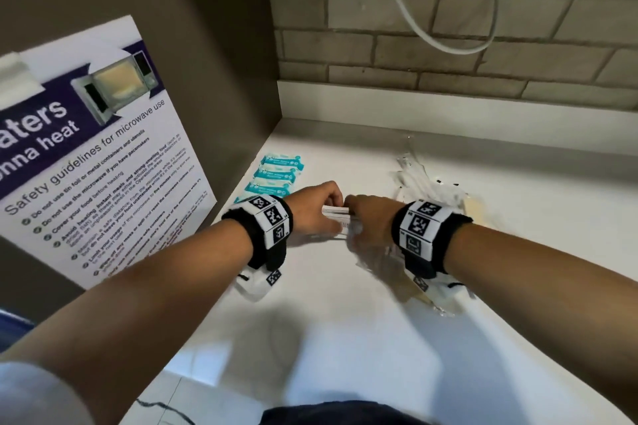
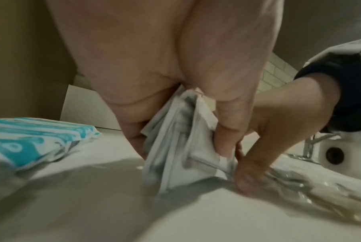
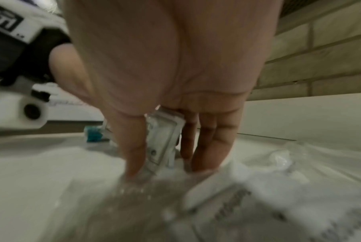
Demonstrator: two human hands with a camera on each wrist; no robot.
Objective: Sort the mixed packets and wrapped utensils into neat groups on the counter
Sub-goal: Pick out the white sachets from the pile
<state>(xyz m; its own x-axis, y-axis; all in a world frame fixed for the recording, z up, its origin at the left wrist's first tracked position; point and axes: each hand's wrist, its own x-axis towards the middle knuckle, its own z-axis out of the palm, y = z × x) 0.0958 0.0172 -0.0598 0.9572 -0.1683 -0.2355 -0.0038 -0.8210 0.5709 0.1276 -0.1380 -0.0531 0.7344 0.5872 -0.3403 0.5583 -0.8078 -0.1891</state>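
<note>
Squaring, head view: left hand [image 1: 316, 209] and right hand [image 1: 367, 217] meet over the counter [image 1: 345, 321], both curled round one stack of white packets [image 1: 336, 214] held between them, its long axis running across from hand to hand.
Teal packets [image 1: 276, 174]: rowed just left of the left hand, nearer that arm.
Wrapped utensils [image 1: 421, 183]: loose heap to the right rear.
Left wrist view: thumb and fingers [image 2: 227, 131] pinch the white packets on edge, lower edge on the counter.
Right wrist view: fingers [image 3: 212, 139] point down, clasping the stack's other end; clear wrappers [image 3: 278, 160] lie just beside.

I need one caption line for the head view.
Both hands, left hand and right hand, square up thin white paper packets beside teal wipe packets.
</note>
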